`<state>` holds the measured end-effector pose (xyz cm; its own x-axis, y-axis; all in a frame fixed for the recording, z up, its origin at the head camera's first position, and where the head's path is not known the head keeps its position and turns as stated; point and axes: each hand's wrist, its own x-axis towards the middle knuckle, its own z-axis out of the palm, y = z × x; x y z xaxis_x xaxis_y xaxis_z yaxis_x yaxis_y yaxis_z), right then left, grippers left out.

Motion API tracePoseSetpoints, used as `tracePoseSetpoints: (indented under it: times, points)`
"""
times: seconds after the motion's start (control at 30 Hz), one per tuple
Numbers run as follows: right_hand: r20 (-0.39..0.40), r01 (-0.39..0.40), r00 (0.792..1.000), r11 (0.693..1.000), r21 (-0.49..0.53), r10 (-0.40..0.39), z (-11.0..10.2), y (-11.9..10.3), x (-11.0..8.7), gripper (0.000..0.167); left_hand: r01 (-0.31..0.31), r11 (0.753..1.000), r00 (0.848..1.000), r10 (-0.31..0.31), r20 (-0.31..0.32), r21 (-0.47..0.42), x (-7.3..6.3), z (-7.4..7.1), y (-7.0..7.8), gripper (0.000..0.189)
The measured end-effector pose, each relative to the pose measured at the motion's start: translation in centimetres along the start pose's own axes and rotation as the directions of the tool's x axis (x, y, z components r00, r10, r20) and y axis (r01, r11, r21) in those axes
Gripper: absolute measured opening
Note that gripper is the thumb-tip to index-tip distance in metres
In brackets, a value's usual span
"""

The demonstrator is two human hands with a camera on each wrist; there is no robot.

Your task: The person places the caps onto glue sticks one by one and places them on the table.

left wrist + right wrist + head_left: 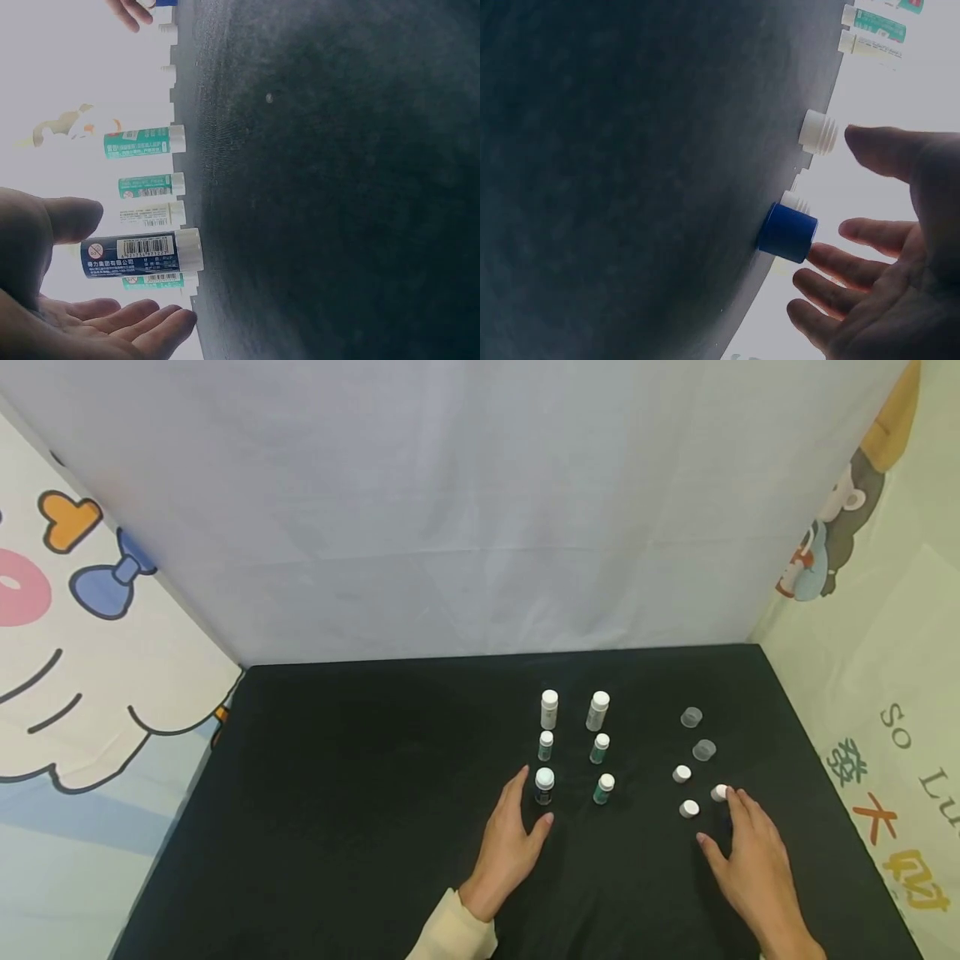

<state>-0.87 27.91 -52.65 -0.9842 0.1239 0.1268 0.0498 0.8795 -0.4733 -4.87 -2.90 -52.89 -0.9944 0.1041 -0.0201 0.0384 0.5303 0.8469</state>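
Note:
My left hand (508,850) spreads its thumb and fingers on either side of a dark blue glue stick (139,255), which stands upright with a white end. Several other glue sticks stand close by in two columns, among them a green one (603,789) and a tall white one (550,710). On the right, my right hand (753,860) reaches with parted fingers to a small blue cap (787,232); a fingertip is right at its side. Left of that hand lie white ridged caps (689,809), one showing near the thumb in the right wrist view.
Two translucent cups (704,750) sit behind the white caps. A black cloth (337,827) covers the table. A pale grey curtain (480,527) rises at the back, with printed panels at the left and right sides.

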Motion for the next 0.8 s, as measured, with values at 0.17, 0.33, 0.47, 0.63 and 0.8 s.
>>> tracePoseSetpoints:
  times: [0.17,0.33,0.47,0.63,0.8]
  points:
    - [-0.029,-0.035,0.999,0.999,0.017,0.035,-0.2,0.4,0.0,0.071,-0.016,1.000,1.000,0.016,-0.009,0.003,0.2,0.0,0.1,0.071]
    - [-0.023,-0.072,0.997,0.997,0.030,0.073,-0.4,0.9,0.0,0.069,-0.015,1.000,1.000,0.015,-0.015,0.005,0.3,0.0,0.1,0.068]
    - [-0.025,-0.070,0.997,0.997,0.036,0.071,-0.5,1.2,0.1,0.067,-0.014,1.000,1.000,0.014,-0.021,0.002,0.3,0.1,0.1,0.066]
    - [-0.014,-0.082,0.996,0.996,0.042,0.083,-0.6,1.5,0.3,0.066,-0.035,0.999,0.999,0.035,-0.036,0.002,0.5,0.2,0.2,0.064]
    - [-0.014,-0.074,0.997,0.996,0.045,0.075,-0.7,1.7,0.5,0.062,-0.037,0.999,0.998,0.037,-0.043,-0.005,0.7,0.4,0.4,0.062]
